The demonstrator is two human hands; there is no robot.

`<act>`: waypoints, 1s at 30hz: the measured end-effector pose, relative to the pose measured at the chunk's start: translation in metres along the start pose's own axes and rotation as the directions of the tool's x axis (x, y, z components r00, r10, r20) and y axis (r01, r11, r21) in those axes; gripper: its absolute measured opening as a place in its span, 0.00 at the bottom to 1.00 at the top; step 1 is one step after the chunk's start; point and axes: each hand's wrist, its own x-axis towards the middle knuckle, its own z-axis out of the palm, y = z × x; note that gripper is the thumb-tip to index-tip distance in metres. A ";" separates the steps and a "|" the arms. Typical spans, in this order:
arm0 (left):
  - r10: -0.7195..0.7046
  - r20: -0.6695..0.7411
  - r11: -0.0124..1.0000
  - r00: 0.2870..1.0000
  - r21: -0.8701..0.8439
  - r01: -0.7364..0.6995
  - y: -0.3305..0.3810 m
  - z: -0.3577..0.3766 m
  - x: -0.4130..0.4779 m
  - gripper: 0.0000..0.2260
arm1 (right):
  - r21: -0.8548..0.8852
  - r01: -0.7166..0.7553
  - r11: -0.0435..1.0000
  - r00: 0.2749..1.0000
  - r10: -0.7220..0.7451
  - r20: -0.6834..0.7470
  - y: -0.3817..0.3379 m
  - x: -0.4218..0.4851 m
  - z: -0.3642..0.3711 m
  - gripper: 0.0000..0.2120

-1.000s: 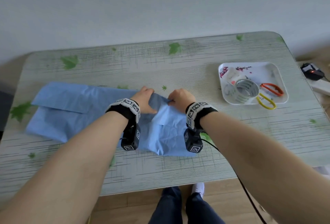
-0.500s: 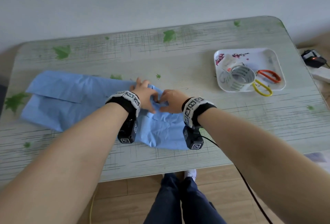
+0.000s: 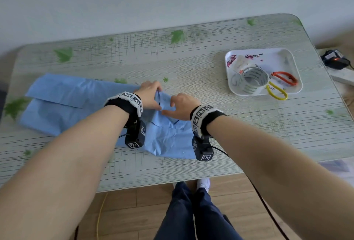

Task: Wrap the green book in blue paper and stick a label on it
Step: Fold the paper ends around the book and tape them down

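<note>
Pale wall, leaf-print counter. Left hand fingers grip raised fold at right end of blue paper. Right hand fingers curl on same fold, thumb pressing down. Green book hidden, likely under paper beneath hands. Wrapping partway: long flap folded over, end tuck in progress. No taping or label yet. Tape and scissors wait in tray.

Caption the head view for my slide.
Left hand and right hand pinch a fold at the blue paper's right end; tape sits in a tray.
</note>
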 end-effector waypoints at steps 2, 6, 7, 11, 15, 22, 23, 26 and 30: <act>-0.029 0.002 0.998 1.000 -0.058 0.029 0.000 -0.001 -0.001 0.35 | -0.060 -0.026 0.998 1.000 0.026 0.001 -0.006 0.000 0.001 0.37; -0.015 -0.053 1.000 0.998 0.022 0.017 0.003 0.003 0.002 0.30 | -0.191 -0.029 0.981 1.000 0.030 0.002 -0.011 0.000 -0.001 0.17; -0.021 -0.066 0.999 0.998 0.030 0.023 0.003 0.003 0.002 0.27 | -0.193 -0.027 0.981 1.000 0.026 -0.010 -0.013 0.001 -0.002 0.11; -0.054 -0.095 0.997 0.994 0.055 0.060 -0.001 0.011 0.002 0.27 | -0.121 -0.067 0.990 0.991 0.052 -0.126 -0.004 -0.004 -0.009 0.11; -0.040 -0.111 0.996 0.993 0.080 0.049 0.002 0.021 0.003 0.30 | 0.017 -0.106 0.994 0.979 0.107 -0.173 0.023 -0.011 -0.015 0.12; -0.075 -0.167 0.997 0.983 -0.006 0.075 0.001 0.021 0.001 0.17 | 0.030 -0.149 0.988 0.978 0.152 -0.145 0.021 -0.015 -0.009 0.13; -0.075 -0.196 0.997 0.978 -0.009 0.075 0.002 0.023 0.001 0.16 | 0.017 -0.163 0.987 0.976 0.163 -0.145 0.022 -0.016 -0.009 0.12; -0.090 -0.257 0.996 0.962 0.003 0.093 0.008 0.026 0.000 0.11 | -0.047 -0.168 0.985 0.979 0.161 -0.127 0.019 -0.017 -0.009 0.10; -0.101 -0.316 0.990 0.943 0.065 0.128 0.015 0.035 -0.005 0.11 | -0.046 -0.071 0.996 0.983 0.062 -0.174 0.009 -0.019 -0.001 0.20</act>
